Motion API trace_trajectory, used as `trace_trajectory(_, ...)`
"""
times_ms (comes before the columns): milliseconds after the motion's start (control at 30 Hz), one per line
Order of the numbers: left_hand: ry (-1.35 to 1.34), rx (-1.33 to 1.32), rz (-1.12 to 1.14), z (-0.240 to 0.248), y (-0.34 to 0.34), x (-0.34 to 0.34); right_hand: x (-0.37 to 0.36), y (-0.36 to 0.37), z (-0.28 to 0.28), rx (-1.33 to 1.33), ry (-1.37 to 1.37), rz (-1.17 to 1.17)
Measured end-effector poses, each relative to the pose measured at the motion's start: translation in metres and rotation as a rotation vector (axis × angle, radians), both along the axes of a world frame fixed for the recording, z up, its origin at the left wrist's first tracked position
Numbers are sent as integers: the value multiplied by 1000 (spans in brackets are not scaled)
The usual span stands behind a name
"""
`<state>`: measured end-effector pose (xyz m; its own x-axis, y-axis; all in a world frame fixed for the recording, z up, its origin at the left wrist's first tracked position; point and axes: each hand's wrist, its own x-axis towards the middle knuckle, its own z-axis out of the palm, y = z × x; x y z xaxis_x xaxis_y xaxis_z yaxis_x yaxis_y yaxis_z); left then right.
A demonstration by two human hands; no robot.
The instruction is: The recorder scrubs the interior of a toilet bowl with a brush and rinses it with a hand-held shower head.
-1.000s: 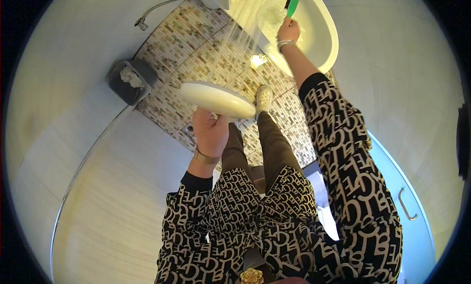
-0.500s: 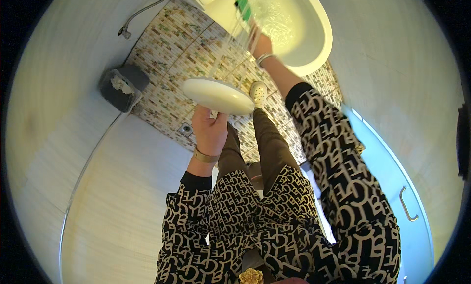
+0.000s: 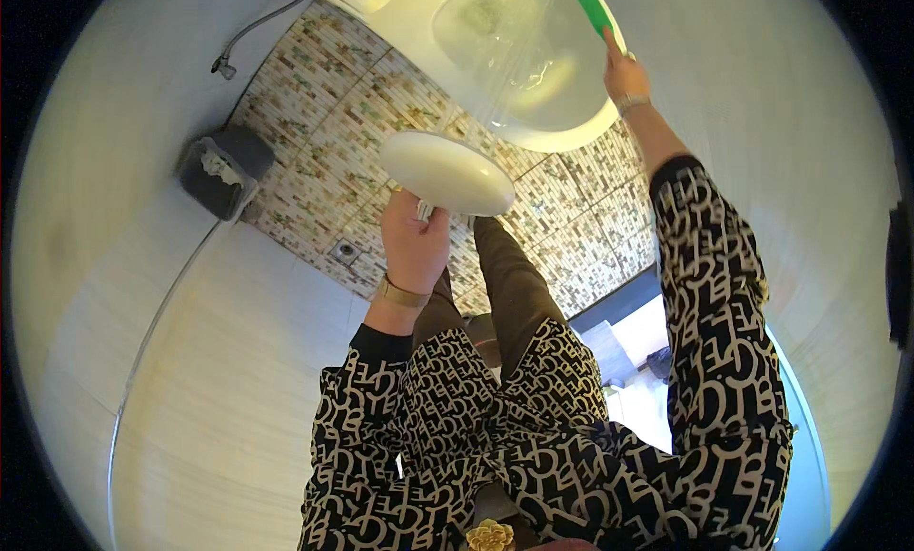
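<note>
My left hand is closed on a smooth white rounded disc, held tilted over the floor at knee height. A small white fitting shows at the fingers; I cannot make out the disc's kind. My right hand is closed around a green object, narrow and flat-looking, whose kind I cannot tell. That hand is at the right rim of a white oval basin. Water lies in the basin, and clear streaks cross above it toward its near rim.
A dark grey bin with crumpled white paper stands by the left wall. Above it a metal hose hangs on the wall. A drain sits in the patterned tile floor. A light-blue door is at right.
My right hand has moved right with the green object, from the basin's left side to its right rim. The disc has shifted slightly right in my left hand.
</note>
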<state>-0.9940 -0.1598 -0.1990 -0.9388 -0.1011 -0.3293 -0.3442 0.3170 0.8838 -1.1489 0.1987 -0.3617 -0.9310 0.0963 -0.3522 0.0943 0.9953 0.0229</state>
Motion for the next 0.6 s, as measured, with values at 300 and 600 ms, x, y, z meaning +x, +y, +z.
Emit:
trace_trajectory(300, 18, 32, -65, -15, 13, 5, -89, 21, 29, 155, -52, 464)
trace_trajectory(600, -47, 74, -70, -4, 3, 4, 31, 37, 30, 292, -449, 401)
